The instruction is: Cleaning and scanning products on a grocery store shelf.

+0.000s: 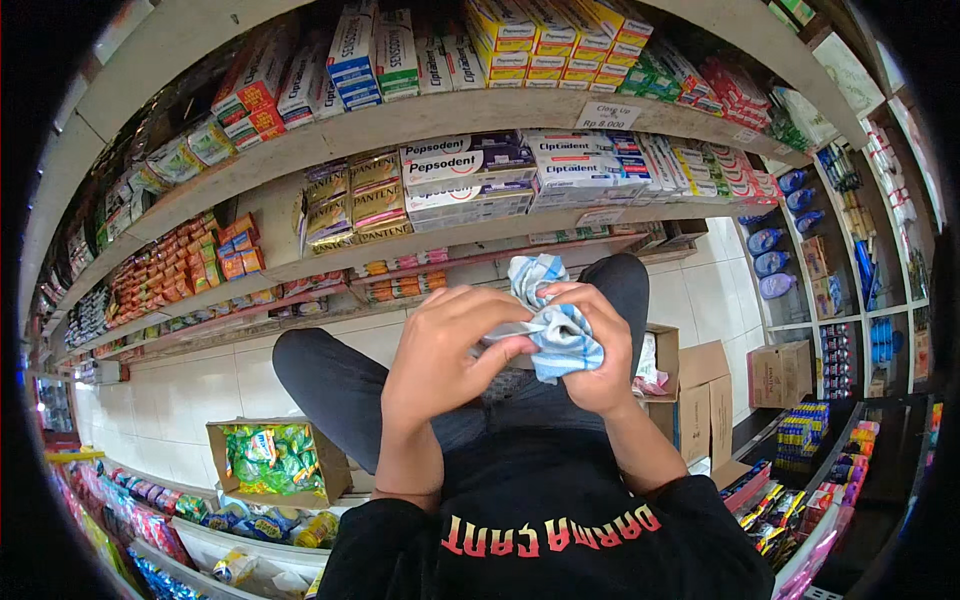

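Note:
A crumpled cloth [568,337], white with blue checks or stripes, is bunched up between my hands above my lap. My right hand [600,337] grips its bulk, and one end pokes up past the fingers. From the other side, my left hand [457,352] pinches a pale fold of the same cloth between thumb and fingers. The left palm faces down and is hidden. Both hands are in front of the lower shelf, touching no goods.
Ahead, wooden shelves [465,112] carry toothpaste boxes [469,169] and gold Pantene packs [379,199]. A carton of green packets [271,459] stands at left on the tiled floor [180,390]. Open cartons [705,405] are at right, near shelves of blue bottles [769,251].

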Demonstrator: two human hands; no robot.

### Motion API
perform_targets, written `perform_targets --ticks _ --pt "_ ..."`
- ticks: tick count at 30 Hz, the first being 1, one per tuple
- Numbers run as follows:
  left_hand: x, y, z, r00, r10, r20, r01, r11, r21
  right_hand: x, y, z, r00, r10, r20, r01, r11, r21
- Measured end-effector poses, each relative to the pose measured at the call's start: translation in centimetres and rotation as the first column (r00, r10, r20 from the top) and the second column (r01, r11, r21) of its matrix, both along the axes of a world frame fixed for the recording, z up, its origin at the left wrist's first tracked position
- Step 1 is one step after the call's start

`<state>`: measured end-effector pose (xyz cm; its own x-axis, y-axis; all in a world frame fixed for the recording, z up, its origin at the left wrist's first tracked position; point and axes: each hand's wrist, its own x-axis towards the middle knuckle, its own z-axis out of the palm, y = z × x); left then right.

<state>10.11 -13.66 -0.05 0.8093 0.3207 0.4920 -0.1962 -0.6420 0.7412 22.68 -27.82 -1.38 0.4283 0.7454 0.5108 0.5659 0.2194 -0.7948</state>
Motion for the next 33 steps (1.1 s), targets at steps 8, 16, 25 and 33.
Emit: perform_targets --ticks 8,16,25,33 --pt "0.8 -1.2 -0.2 0.976 0.153 0.157 -0.162 0.986 0.040 0.4 0.0 0.9 0.998 -0.053 -0.041 0.054 0.999 0.008" --pt "0.0 -1.9 0.1 0.854 0.395 0.337 -0.403 0.914 -0.051 0.4 -0.7 0.6 0.980 -0.003 0.198 0.030 0.990 -0.136" --pt "-1.5 0.4 -0.3 0.826 0.392 0.404 -0.360 0.920 -0.155 2.3 -3.4 -6.2 0.983 -0.024 0.183 0.086 0.936 -0.341" --pt "-0.2 0.0 0.1 0.917 0.255 0.306 -0.282 0.958 0.047 2.8 -2.0 -0.1 0.991 -0.026 -0.133 0.030 0.999 0.029"
